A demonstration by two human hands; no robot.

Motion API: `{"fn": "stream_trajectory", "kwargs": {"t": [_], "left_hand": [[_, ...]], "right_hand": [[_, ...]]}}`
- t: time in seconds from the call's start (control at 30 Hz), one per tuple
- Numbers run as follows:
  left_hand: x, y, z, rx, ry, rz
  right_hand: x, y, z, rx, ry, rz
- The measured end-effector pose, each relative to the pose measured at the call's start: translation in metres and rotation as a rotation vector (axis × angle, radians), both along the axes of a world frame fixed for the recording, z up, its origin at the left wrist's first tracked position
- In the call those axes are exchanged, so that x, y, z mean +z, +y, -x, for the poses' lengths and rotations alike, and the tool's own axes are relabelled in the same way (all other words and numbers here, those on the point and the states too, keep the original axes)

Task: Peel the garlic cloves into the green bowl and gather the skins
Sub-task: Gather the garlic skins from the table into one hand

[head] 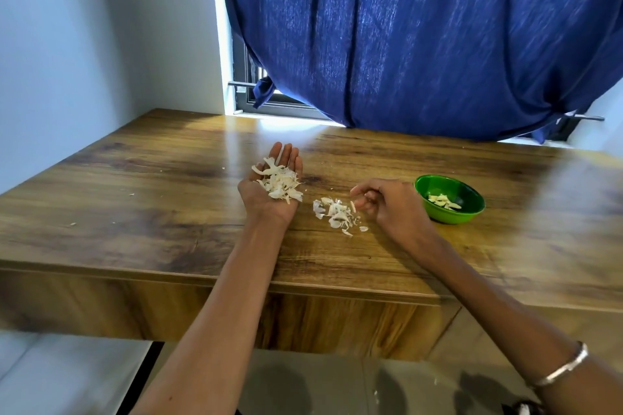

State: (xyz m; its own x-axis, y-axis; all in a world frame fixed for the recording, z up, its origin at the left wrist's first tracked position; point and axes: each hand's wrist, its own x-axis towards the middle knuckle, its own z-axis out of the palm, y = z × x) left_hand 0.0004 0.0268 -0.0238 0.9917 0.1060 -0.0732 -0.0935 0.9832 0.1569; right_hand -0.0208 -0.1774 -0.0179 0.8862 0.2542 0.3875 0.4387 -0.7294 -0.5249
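Papery garlic skins [279, 183] fill my left hand [269, 185], palm up, fingers straight and pressed together. A smaller skin pile [337, 212] lies on the wooden table [168, 212] beside my right hand [384, 202], whose curled fingers pinch one scrap. Peeled cloves [443, 201] sit in the green bowl [450, 199]; I judge peeling done, gathering roughly half finished.

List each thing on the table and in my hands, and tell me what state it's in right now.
Left hand: open, palm up, carrying skins.
Skins in palm: heaped.
Right hand: fingers curled, pinching a skin.
Skin pile: loose on the table.
Bowl: upright, holding peeled cloves.
Curtain: drawn over the window.
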Motion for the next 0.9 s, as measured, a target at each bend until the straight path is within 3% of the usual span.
{"fn": "stream_trajectory", "kwargs": {"t": [0.13, 0.5, 0.73, 0.9], "left_hand": [[-0.001, 0.001, -0.001, -0.001, -0.005, 0.004], [-0.001, 0.0, -0.003, -0.013, -0.007, 0.013], [-0.001, -0.001, -0.003, -0.009, -0.002, -0.01], [-0.001, 0.0, -0.004, -0.006, -0.004, 0.002]], "right_hand": [[-0.001, -0.003, 0.004, -0.004, 0.107, 0.213], [-0.009, 0.008, 0.029, -0.015, 0.147, 0.085], [0.002, 0.019, 0.006, -0.055, 0.192, -0.154], [-0.005, 0.023, 0.031, -0.021, 0.192, 0.127]]}}
